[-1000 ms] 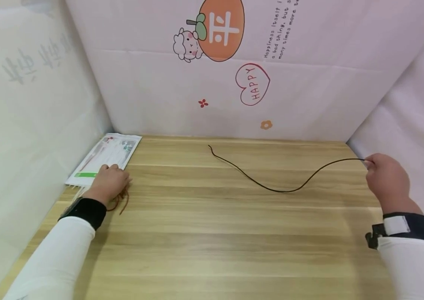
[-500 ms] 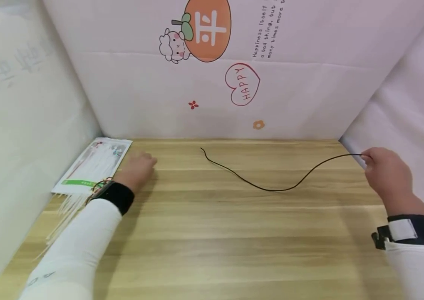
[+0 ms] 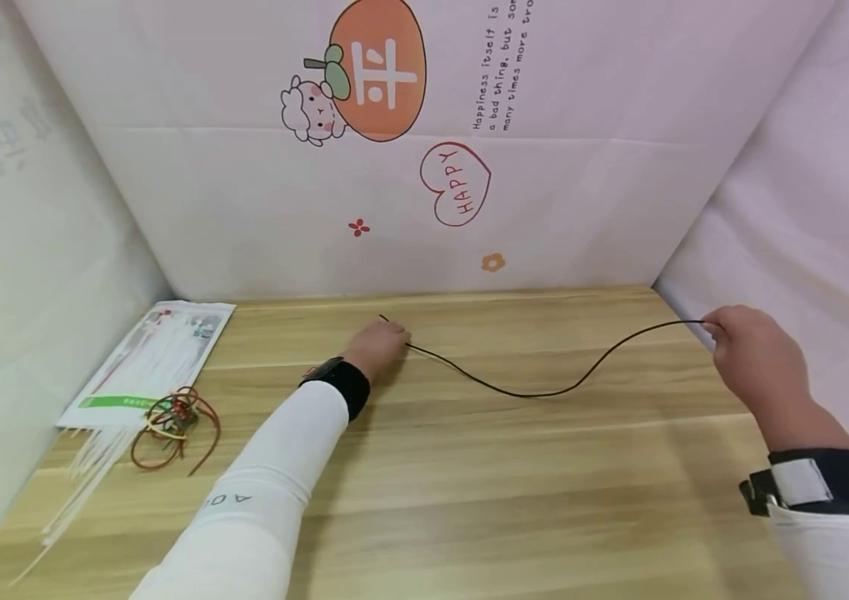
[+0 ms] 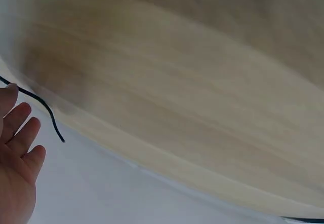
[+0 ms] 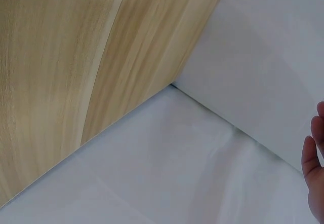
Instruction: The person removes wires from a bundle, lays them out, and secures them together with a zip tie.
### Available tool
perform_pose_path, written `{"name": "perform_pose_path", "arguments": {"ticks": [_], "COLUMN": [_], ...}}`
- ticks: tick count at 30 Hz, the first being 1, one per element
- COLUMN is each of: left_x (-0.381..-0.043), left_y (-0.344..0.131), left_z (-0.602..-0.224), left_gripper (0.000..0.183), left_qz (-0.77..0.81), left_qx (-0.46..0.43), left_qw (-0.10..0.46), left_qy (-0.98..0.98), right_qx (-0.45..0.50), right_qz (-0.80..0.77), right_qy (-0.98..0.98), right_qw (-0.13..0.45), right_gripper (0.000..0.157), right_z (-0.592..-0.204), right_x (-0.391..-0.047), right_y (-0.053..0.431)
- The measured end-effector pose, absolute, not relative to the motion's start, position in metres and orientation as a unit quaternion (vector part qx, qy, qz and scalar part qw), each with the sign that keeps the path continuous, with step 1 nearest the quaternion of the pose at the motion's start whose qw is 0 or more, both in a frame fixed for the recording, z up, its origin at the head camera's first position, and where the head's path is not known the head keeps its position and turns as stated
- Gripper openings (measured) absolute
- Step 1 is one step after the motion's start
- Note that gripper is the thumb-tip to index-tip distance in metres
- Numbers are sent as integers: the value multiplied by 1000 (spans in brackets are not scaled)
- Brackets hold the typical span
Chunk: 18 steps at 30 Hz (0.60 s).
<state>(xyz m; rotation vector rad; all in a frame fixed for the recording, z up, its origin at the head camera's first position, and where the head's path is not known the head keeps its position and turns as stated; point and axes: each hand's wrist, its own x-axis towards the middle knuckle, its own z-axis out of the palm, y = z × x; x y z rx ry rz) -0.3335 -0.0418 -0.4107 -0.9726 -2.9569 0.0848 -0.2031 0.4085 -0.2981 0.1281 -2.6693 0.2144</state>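
Note:
A long black wire [image 3: 525, 395] runs in a wavy line across the wooden table. My right hand [image 3: 761, 367] pinches its right end between thumb and forefinger. Near the other end, my left hand [image 3: 377, 350] has its fingers at the wire, and a short tip sticks out beyond them. The left wrist view shows the wire [image 4: 41, 100] passing at a fingertip, the tip bending down past the remaining loosely spread fingers. In the right wrist view, only part of the right hand [image 5: 315, 173] shows at the edge.
On the left lies a white printed packet [image 3: 162, 350] with a green band. Several thin white strips [image 3: 90, 479] stick out below it. A tangled bundle of reddish-brown wires [image 3: 177, 425] overlaps its corner. White printed sheets [image 3: 581, 208] wall the wooden table [image 3: 514, 500].
My left hand has left the tangled wire bundle beside the packet and moved right to the black wire's left end. The right hand keeps its pinch. The head view has shifted right.

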Motion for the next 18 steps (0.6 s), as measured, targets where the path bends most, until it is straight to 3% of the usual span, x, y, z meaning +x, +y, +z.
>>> {"name": "perform_pose_path", "arguments": {"ticks": [6, 13, 18], "left_x": [-338, -334, -327], "left_y": [-46, -93, -127], "left_z": [-416, -416, -407], "left_gripper": [13, 6, 11], "left_qz": [29, -16, -7], "left_qx": [-290, -267, -251], "left_qw": [10, 12, 17], "left_qy": [-957, -964, -968], "right_qx": [41, 24, 25], "right_qz": [81, 84, 84], "right_qy": [-969, -976, -978], "right_qw": [228, 199, 188], "right_gripper": [13, 16, 17], "right_z": [-300, -306, -313], "right_x": [-205, -207, -210], "right_y": [411, 419, 419]}}
